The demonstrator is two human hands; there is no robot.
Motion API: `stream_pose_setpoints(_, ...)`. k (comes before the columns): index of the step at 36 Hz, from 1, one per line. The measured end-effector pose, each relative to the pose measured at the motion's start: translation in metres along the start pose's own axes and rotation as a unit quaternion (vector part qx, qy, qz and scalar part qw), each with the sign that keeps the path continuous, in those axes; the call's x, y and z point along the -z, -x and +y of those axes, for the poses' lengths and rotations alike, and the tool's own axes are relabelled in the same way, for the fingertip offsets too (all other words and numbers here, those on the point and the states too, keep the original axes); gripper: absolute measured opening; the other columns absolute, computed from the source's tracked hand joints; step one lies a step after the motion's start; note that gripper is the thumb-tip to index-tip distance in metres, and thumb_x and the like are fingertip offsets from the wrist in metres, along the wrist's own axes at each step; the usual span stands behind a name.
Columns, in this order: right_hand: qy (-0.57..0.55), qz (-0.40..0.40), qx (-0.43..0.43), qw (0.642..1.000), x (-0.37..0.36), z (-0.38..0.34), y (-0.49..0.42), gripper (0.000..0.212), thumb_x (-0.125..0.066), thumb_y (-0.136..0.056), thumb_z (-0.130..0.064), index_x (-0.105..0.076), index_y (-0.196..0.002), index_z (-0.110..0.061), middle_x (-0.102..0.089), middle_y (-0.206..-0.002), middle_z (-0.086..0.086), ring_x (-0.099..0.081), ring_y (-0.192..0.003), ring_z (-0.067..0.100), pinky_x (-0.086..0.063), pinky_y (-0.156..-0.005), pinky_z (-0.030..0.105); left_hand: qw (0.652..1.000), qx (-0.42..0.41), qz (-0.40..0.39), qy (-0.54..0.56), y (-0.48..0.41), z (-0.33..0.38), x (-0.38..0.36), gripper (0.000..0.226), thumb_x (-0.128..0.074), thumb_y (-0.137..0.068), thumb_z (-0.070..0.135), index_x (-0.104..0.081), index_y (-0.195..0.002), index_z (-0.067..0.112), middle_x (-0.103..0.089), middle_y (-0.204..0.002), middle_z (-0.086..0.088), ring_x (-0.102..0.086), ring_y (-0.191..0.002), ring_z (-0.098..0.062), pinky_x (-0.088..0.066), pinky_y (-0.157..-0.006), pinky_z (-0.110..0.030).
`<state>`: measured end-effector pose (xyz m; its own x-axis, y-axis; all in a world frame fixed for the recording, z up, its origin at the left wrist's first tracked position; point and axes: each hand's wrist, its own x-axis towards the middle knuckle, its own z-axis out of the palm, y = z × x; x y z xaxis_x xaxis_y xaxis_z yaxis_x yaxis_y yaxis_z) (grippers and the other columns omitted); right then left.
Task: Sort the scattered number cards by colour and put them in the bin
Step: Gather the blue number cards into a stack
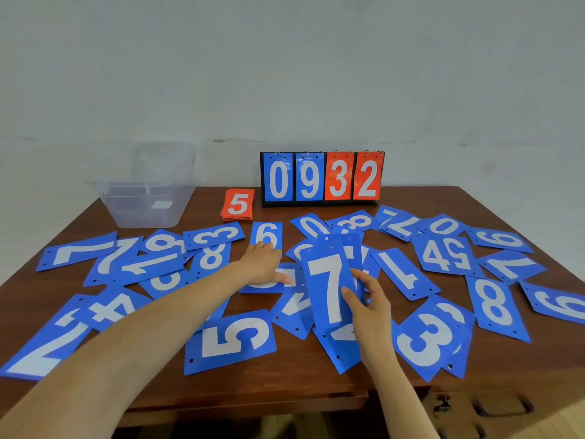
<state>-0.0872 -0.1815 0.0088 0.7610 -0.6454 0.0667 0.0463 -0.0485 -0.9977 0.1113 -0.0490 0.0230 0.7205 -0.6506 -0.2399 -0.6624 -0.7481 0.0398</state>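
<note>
Many blue number cards lie scattered over the brown table (294, 381). My right hand (368, 307) grips a small stack of blue cards (332, 280) held upright above the table, a white 7 on the front one. My left hand (261, 264) reaches forward and lies flat with straight fingers on a blue card (286, 275) near the middle, its fingertips touching the blue 6 card (266, 236). A stack of red cards (238, 204) with a 5 on top sits at the back. The clear plastic bin (147, 198) stands at the back left and looks empty.
A flip scoreboard (321, 179) showing 0 9 in blue and 3 2 in red stands at the back centre against the wall. Blue cards cover the table from its left edge to its right edge. A drawer handle (503, 407) shows at the front right.
</note>
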Motion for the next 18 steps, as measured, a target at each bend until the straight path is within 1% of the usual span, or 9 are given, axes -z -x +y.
stream_pose_setpoints(2, 0.004, 0.002, 0.001, 1.0, 0.001, -0.001, 0.002, 0.025, -0.057, -0.093, -0.012, -0.055, -0.11, -0.031, -0.054, -0.1, -0.025, -0.06, -0.091, 0.001, -0.054, -0.057, 0.015, 0.997, 0.026, 0.0, 0.071, 0.001, 0.004, -0.003, 0.065, -0.06, -0.084, 0.054, -0.042, -0.127, 0.008, -0.042, -0.13, -0.014, -0.046, -0.112, -0.029, -0.042, -0.091, -0.037)
stream_pose_setpoints(4, 0.01, 0.003, 0.002, 1.0, 0.003, -0.001, 0.004, 0.025, -0.057, -0.093, -0.013, -0.055, -0.11, -0.031, -0.053, -0.102, -0.027, -0.06, -0.093, 0.002, -0.052, -0.056, 0.014, 0.993, 0.053, -0.016, 0.101, 0.002, 0.007, -0.003, 0.074, -0.061, -0.085, 0.052, -0.034, -0.136, 0.006, -0.034, -0.14, -0.016, -0.046, -0.118, -0.031, -0.044, -0.092, -0.037)
stream_pose_setpoints(6, 0.013, 0.003, 0.0, 1.0, 0.005, -0.001, 0.006, 0.024, -0.057, -0.093, -0.014, -0.056, -0.11, -0.031, -0.053, -0.105, -0.028, -0.06, -0.096, 0.003, -0.053, -0.059, 0.017, 0.991, 0.077, -0.041, 0.106, 0.004, 0.008, 0.0, 0.078, -0.059, -0.085, 0.055, -0.033, -0.139, 0.006, -0.029, -0.145, -0.016, -0.045, -0.121, -0.03, -0.043, -0.092, -0.035)
stream_pose_setpoints(8, 0.01, 0.005, -0.005, 1.0, 0.008, -0.001, 0.008, 0.024, -0.057, -0.093, -0.014, -0.056, -0.109, -0.032, -0.054, -0.104, -0.028, -0.061, -0.094, 0.002, -0.053, -0.059, 0.018, 0.984, 0.092, -0.09, 0.12, 0.005, 0.008, 0.008, 0.082, -0.063, -0.082, 0.055, -0.032, -0.141, 0.006, -0.027, -0.147, -0.014, -0.043, -0.123, -0.028, -0.042, -0.095, -0.035)
stream_pose_setpoints(10, 0.001, 0.006, -0.007, 1.0, 0.011, -0.002, 0.01, 0.024, -0.057, -0.093, -0.013, -0.057, -0.108, -0.031, -0.057, -0.104, -0.026, -0.063, -0.093, 0.002, -0.055, -0.06, 0.022, 0.979, 0.102, -0.126, 0.12, 0.007, 0.007, 0.016, 0.085, -0.07, -0.08, 0.045, -0.029, -0.143, 0.007, -0.027, -0.148, -0.013, -0.04, -0.128, -0.028, -0.04, -0.102, -0.037)
stream_pose_setpoints(11, -0.001, 0.008, -0.008, 1.0, 0.012, -0.003, 0.011, 0.024, -0.057, -0.093, -0.013, -0.057, -0.108, -0.031, -0.057, -0.104, -0.025, -0.063, -0.091, 0.001, -0.056, -0.061, 0.022, 0.978, 0.11, -0.134, 0.115, 0.009, 0.007, 0.018, 0.085, -0.072, -0.079, 0.041, -0.028, -0.143, 0.007, -0.03, -0.146, -0.013, -0.04, -0.128, -0.029, -0.041, -0.103, -0.037)
stream_pose_setpoints(14, -0.002, 0.01, -0.008, 1.0, 0.014, -0.005, 0.015, 0.024, -0.057, -0.093, -0.011, -0.056, -0.11, -0.029, -0.055, -0.102, -0.026, -0.062, -0.084, -0.012, -0.055, -0.057, 0.018, 0.975, 0.137, -0.136, 0.111, 0.01, 0.005, 0.016, 0.083, -0.075, -0.077, 0.041, -0.032, -0.138, 0.005, -0.04, -0.141, -0.015, -0.045, -0.127, -0.031, -0.042, -0.101, -0.039)
stream_pose_setpoints(15, -0.002, 0.009, -0.007, 1.0, 0.014, -0.006, 0.016, 0.024, -0.056, -0.093, -0.01, -0.056, -0.11, -0.028, -0.055, -0.101, -0.026, -0.06, -0.083, -0.016, -0.054, -0.056, 0.016, 0.973, 0.149, -0.132, 0.115, 0.011, 0.004, 0.014, 0.087, -0.075, -0.075, 0.044, -0.031, -0.139, 0.005, -0.04, -0.142, -0.014, -0.043, -0.128, -0.032, -0.041, -0.102, -0.04)
stream_pose_setpoints(18, 0.009, 0.008, 0.0, 1.0, 0.015, -0.007, 0.02, 0.024, -0.056, -0.093, -0.009, -0.056, -0.112, -0.025, -0.055, -0.1, -0.025, -0.056, -0.081, -0.023, -0.053, -0.055, 0.014, 0.969, 0.186, -0.102, 0.124, 0.016, 0.001, 0.01, 0.105, -0.075, -0.07, 0.053, -0.019, -0.145, 0.007, -0.029, -0.148, -0.013, -0.032, -0.134, -0.032, -0.035, -0.106, -0.041)
